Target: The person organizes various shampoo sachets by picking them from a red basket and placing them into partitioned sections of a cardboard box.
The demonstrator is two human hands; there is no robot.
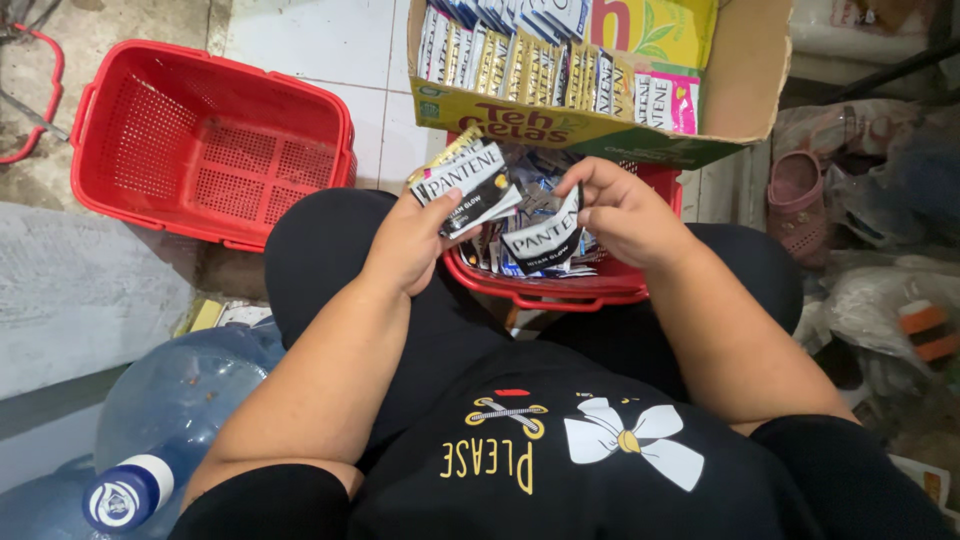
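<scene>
A seated person looks down at their own two hands, held over their lap. The left hand [415, 235] pinches a small stack of black and white sachets [468, 182] between thumb and fingers, the packets fanned slightly and tilted up to the right. The right hand [620, 210] holds a single black sachet [545, 238] of the same kind by its top edge, close beside the stack but not quite touching it. Both hands are closed on what they hold.

Just beyond the hands, resting against the knees, sits a red basket [560, 290] with a loose heap of mixed sachets inside. Beyond that stands an open cardboard box [560, 125] where sachets stand upright in tidy packed rows. Judging from this, a good share is already sorted into the box, while the jumble in the basket looks like work left to do.

To the left, on the tiled floor, a second red basket [215, 140] has nothing visible inside it. Large blue water bottles [170, 410] lie at the lower left. A pink shoe [798, 205] and plastic bags sit at the right.

The hands and stack cover much of the near basket, so how many sachets remain is hard to tell. The box is cut off at the top edge, and the right-hand clutter is dim.
</scene>
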